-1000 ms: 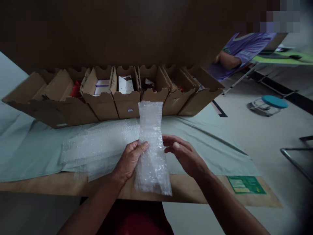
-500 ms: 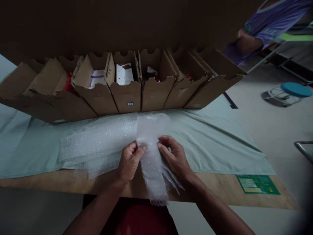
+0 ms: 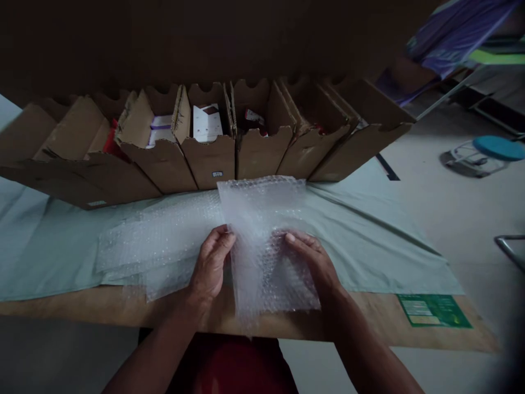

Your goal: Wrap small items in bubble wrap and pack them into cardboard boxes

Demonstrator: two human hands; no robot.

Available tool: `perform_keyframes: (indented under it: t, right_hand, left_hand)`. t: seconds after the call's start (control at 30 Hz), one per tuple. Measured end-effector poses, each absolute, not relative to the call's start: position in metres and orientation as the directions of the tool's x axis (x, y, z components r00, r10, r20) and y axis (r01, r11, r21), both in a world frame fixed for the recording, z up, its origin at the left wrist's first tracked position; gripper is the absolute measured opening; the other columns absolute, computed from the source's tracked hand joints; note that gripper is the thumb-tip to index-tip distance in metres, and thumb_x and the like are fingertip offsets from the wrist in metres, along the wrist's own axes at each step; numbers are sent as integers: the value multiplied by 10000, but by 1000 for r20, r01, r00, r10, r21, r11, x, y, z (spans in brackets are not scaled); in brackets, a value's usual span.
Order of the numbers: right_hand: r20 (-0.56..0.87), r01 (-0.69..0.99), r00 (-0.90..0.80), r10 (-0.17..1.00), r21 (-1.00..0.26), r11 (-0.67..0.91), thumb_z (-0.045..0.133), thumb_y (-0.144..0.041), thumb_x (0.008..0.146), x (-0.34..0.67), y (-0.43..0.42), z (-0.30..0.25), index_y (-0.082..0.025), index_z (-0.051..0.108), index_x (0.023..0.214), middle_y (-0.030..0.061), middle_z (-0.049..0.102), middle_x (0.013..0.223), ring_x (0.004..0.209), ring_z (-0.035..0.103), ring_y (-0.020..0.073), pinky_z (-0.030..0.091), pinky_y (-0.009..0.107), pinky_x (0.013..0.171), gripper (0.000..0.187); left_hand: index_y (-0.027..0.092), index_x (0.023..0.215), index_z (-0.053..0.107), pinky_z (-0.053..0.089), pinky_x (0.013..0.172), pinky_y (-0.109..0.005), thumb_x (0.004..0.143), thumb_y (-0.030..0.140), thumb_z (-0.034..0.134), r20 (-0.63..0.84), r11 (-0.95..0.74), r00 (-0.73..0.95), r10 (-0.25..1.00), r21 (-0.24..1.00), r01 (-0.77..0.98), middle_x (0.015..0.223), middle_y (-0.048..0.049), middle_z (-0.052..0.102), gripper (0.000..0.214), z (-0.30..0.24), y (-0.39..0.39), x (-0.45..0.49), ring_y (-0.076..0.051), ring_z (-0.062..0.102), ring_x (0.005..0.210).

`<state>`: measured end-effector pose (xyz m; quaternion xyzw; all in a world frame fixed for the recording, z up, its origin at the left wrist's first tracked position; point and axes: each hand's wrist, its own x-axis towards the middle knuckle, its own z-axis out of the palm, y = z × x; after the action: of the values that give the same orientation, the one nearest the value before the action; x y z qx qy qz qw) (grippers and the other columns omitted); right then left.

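A clear sheet of bubble wrap [image 3: 262, 257] is spread between my two hands, above the front of the cloth-covered table. At its left edge my left hand [image 3: 213, 257] pinches the plastic between thumb and fingers. My right hand [image 3: 314, 257] grips the right part of the same sheet, thumb on top and the fingers partly hidden behind it. Just left of it lies a loose stack of more bubble wrap sheets [image 3: 164, 235], flat on the green cloth.
A row of cardboard bins [image 3: 209, 158] with small boxes inside stands along the back. Pale green cloth [image 3: 369, 246] covers most of the wooden table [image 3: 361, 323]. A green printed card [image 3: 435, 311] lies at right. Beyond are a blue stool [image 3: 498, 148] and a person's purple sleeve [image 3: 455, 38].
The bubble wrap was a narrow folded strip and is now opened out wider. My right hand has moved to the right with its edge, while my left has shifted slightly left.
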<state>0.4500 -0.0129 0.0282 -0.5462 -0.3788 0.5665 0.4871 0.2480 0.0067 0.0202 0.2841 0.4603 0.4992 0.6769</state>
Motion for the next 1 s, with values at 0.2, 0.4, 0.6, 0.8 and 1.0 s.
perform_keyframes:
  t: [0.2,0.4,0.6,0.8,1.0]
  right_hand:
    - [-301,-147,-139,943,-936,-320,767,-629,754,465,-22,29,-213,831,931,81,786,837,761,727,262,573,351,730,457]
    - [-381,8,-256,888,-920,-393,721,-756,673,488,-30,16,-220,839,848,145,783,811,835,752,393,597,460,721,576]
    - [-353,92,-37,935,-933,-348,677,-725,758,495,-30,28,-245,817,873,140,794,868,813,757,373,620,471,736,513]
    - [-85,515,-248,965,-855,57,705,-622,815,470,28,62,-244,802,809,78,786,826,766,733,274,602,373,732,390]
    - [19,760,-548,836,-405,508,535,-317,944,367,113,100,-233,770,956,57,792,936,822,720,235,497,329,750,250]
  left_hand:
    - [204,1424,533,444,1096,-428,717,465,881,-183,291,299,937,881,-372,1395,-135,627,830,37,-17,258,-355,567,1315]
    - [198,1213,684,501,939,-352,713,335,861,-261,435,382,887,752,-496,1100,-67,753,548,36,-26,267,-266,694,1039]
    - [138,860,788,493,775,-289,567,360,927,-448,485,214,868,678,-553,825,-52,767,393,29,-20,236,-175,672,756]
    - [129,742,765,476,718,-271,573,412,936,-401,381,71,913,780,-496,736,-28,721,371,24,-39,196,-140,608,697]
    - [144,719,697,545,635,-309,584,488,937,-501,368,-87,861,731,-574,726,-19,688,441,18,-55,166,-155,625,657]
